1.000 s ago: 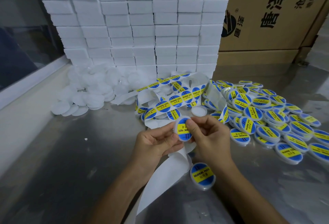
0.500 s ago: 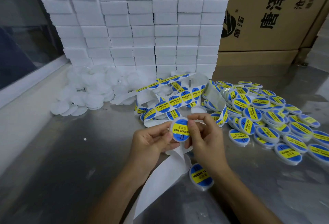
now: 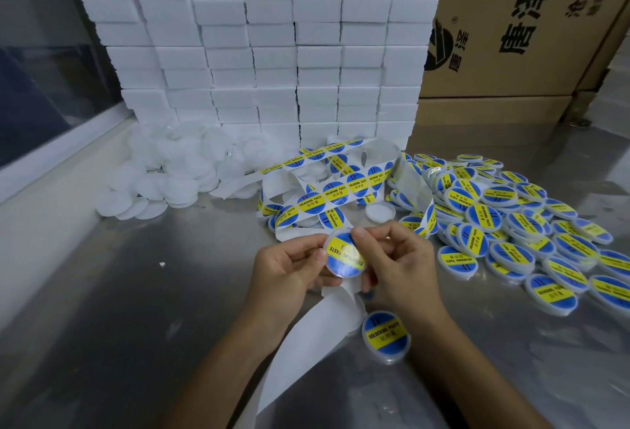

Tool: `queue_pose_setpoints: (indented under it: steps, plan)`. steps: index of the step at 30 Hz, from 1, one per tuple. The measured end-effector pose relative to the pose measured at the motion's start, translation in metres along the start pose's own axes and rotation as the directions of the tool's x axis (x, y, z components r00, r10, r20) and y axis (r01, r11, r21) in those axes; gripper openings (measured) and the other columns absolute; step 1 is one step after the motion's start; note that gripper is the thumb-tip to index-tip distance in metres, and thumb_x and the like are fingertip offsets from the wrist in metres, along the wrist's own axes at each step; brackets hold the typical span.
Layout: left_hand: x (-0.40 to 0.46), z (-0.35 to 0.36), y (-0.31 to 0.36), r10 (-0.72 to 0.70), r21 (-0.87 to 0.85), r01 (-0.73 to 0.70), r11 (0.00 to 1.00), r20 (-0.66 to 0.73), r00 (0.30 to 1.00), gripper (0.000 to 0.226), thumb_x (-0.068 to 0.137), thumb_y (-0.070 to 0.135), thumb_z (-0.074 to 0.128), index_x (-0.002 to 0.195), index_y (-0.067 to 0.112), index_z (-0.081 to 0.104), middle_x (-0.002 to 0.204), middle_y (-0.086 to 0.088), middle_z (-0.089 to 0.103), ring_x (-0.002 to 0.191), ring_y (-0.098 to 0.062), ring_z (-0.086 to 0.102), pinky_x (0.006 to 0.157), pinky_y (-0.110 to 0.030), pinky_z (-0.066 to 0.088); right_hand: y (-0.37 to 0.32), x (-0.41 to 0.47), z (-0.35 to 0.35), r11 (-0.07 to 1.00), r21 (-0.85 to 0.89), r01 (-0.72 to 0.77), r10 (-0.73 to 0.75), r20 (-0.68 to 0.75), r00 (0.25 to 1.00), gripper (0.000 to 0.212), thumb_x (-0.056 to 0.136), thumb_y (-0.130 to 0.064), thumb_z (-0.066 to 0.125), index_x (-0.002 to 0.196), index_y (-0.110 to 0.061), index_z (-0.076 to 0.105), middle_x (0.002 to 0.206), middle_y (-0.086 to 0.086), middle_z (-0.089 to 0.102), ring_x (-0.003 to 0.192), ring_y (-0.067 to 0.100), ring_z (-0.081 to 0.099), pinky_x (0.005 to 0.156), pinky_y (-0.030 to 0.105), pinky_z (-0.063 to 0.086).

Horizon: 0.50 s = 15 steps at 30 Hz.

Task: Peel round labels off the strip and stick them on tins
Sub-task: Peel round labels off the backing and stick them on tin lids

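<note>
Now turned flatter toward the camera than a moment ago, label fully seated on the tin (image 3: 345, 256), so likely just smoothing left. Held above the surface (image 3: 136, 309) between both hands: left hand (image 3: 289, 268) fingers curled round its left edge, right hand (image 3: 397, 268) thumb pressing the label's top rim. Backing strip (image 3: 306, 336) trailing below.

A dull, scuffed steel tabletop (image 3: 102, 326) carries the lot: a heap of plain white round tins (image 3: 163, 176) at the back left, a tangled white strip of blue-and-yellow round labels (image 3: 327, 190) in the middle, labelled tins (image 3: 504, 224) piled right, one labelled tin (image 3: 386, 336) lying alone up front.
</note>
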<state>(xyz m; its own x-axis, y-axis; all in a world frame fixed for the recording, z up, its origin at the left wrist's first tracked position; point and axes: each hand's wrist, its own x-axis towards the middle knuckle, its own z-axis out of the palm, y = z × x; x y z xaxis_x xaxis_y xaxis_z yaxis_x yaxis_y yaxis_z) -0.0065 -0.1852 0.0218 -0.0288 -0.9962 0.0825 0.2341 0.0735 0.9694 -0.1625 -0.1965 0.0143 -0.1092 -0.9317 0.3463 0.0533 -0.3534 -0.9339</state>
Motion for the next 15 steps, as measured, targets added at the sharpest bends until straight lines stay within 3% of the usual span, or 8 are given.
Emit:
queue_pose_setpoints:
  steps: [2, 3, 5, 7, 11, 13, 15]
  plan:
    - [0.001, 0.001, -0.002, -0.006, -0.004, 0.006, 1.0, -0.033, 0.999, 0.019, 0.087, -0.003, 0.061, 0.097, 0.008, 0.073, 0.085, -0.011, 0.076, 0.074, -0.026, 0.074, 0.062, -0.027, 0.059, 0.002, -0.002, 0.001, 0.996, -0.086, 0.038, -0.04, -0.02, 0.999, 0.007, 0.087, -0.018, 0.071, 0.089, -0.012, 0.071, 0.071, 0.001, 0.072, 0.042, 0.018, 0.058, 0.041, 0.026, 0.048]
    - [0.002, 0.0, -0.002, -0.01, -0.012, 0.01, 1.0, -0.061, 0.998, 0.017, 0.087, -0.002, 0.062, 0.098, 0.006, 0.072, 0.086, -0.012, 0.076, 0.074, -0.026, 0.074, 0.064, -0.028, 0.059, 0.002, -0.003, 0.002, 0.983, -0.164, 0.078, -0.082, -0.015, 0.997, 0.013, 0.086, -0.017, 0.074, 0.098, -0.015, 0.072, 0.084, -0.002, 0.072, 0.05, 0.019, 0.061, 0.047, 0.029, 0.051]
    - [0.004, -0.003, -0.002, -0.012, -0.015, 0.01, 1.0, -0.124, 0.992, 0.016, 0.085, 0.0, 0.066, 0.098, 0.007, 0.072, 0.088, -0.012, 0.076, 0.081, -0.026, 0.074, 0.073, -0.032, 0.06, 0.004, -0.006, 0.005, 0.916, -0.337, 0.217, -0.204, 0.075, 0.976, 0.042, 0.08, -0.02, 0.081, 0.119, -0.018, 0.067, 0.108, -0.005, 0.067, 0.074, 0.014, 0.065, 0.064, 0.025, 0.053]
    - [0.004, -0.005, -0.002, -0.001, 0.004, 0.002, 1.0, -0.144, 0.99, 0.018, 0.082, 0.002, 0.069, 0.09, 0.017, 0.076, 0.09, -0.01, 0.076, 0.087, -0.023, 0.073, 0.077, -0.03, 0.059, 0.005, -0.007, 0.006, 0.819, -0.45, 0.355, -0.309, 0.176, 0.935, 0.057, 0.074, -0.023, 0.086, 0.126, -0.014, 0.064, 0.12, 0.0, 0.059, 0.1, 0.007, 0.062, 0.077, 0.015, 0.049]
    - [0.003, -0.002, -0.004, 0.096, 0.098, -0.087, 0.991, -0.093, 0.991, 0.017, 0.081, 0.013, 0.073, 0.081, 0.029, 0.079, 0.085, -0.004, 0.077, 0.081, -0.015, 0.073, 0.069, -0.019, 0.055, 0.004, -0.003, 0.0, 0.768, -0.5, 0.4, -0.377, 0.152, 0.914, 0.055, 0.073, -0.038, 0.084, 0.12, -0.014, 0.068, 0.113, -0.003, 0.063, 0.106, 0.005, 0.059, 0.086, 0.016, 0.046]
    - [0.002, 0.001, -0.006, 0.17, 0.196, -0.155, 0.968, -0.064, 0.983, 0.01, 0.075, 0.025, 0.081, 0.083, 0.029, 0.077, 0.083, 0.002, 0.076, 0.079, -0.011, 0.071, 0.067, -0.021, 0.055, 0.005, 0.004, -0.01, 0.789, -0.511, 0.342, -0.359, 0.069, 0.931, 0.048, 0.075, -0.04, 0.082, 0.117, -0.02, 0.069, 0.112, -0.01, 0.064, 0.105, 0.005, 0.059, 0.086, 0.016, 0.045]
    - [0.002, 0.001, -0.01, 0.198, 0.338, -0.164, 0.927, -0.067, 0.978, 0.022, 0.065, 0.039, 0.083, 0.084, 0.032, 0.074, 0.081, 0.01, 0.072, 0.072, -0.008, 0.066, 0.063, -0.022, 0.055, 0.009, 0.014, -0.027, 0.822, -0.516, 0.243, -0.316, -0.058, 0.947, 0.041, 0.076, -0.035, 0.082, 0.113, -0.026, 0.068, 0.108, -0.013, 0.064, 0.102, 0.004, 0.059, 0.084, 0.014, 0.042]
